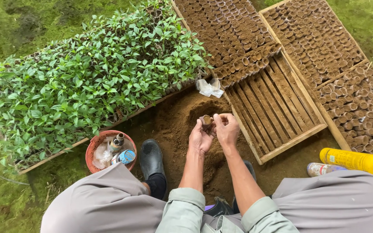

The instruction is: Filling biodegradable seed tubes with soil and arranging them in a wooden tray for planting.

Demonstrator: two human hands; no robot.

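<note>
My left hand (200,137) holds a small soil-filled seedling pot (206,120) upright between its fingers. My right hand (227,129) is beside it, its fingers curled around the pot's top from the right. Both hands hover over a mound of loose brown soil (178,117) with a hollow dug into it.
A wooden tray of green seedlings (91,77) lies at the left. Two wooden frames (281,149) with rows of filled pots (238,39) lie ahead and right. A red basket (95,144) with containers sits by my black boot (151,158). A yellow bottle (352,160) lies at right.
</note>
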